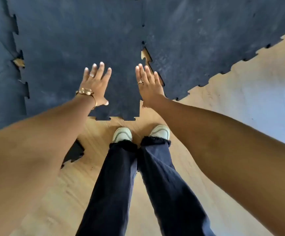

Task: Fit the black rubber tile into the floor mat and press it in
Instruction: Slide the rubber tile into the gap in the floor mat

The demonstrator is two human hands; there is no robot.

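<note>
Status: black rubber tile [80,53] lies flat on the wooden floor [87,167], seated among the floor mat [215,34] pieces w/ its near edge at the mat's free border, just ahead of the shoes [123,134]. Left hand [95,84] is flat, fingers spread, palm down on the tile's near portion. Right hand [148,84] is flat, fingers extended and close together, laid along the tile's right edge next to the seam. Neither hand grips anything. Done, by appearance: tile positioned; far part of the right seam looks closed. Left to do: approx. mid right seam, a gap [145,56] shows bare floor between the interlock teeth, so tabs there are not engaged. Left seam also shows a small opening [19,62]. Judgement: placement complete, press-in partial. Both side seams need pressing down along their length; far edge cannot be assessed.
</note>
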